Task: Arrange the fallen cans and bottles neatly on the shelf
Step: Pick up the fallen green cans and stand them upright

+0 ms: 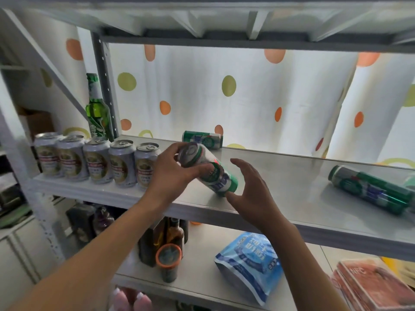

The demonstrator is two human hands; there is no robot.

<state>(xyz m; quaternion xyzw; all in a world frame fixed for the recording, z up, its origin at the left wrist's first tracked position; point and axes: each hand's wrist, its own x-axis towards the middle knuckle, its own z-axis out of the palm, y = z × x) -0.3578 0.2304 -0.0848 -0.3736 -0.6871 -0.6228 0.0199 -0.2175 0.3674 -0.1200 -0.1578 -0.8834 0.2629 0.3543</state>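
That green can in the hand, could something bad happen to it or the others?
The left hand holds the tilted green can near the shelf front edge; it could slip off. Set down carelessly, it might knock the row of silver cans. The lying can at right could roll.

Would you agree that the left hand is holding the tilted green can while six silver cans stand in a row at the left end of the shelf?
Not quite: the head view shows five silver cans in that row, not six. The rest holds: the left hand holds the tilted green can, and the row stands at the left end of the shelf.
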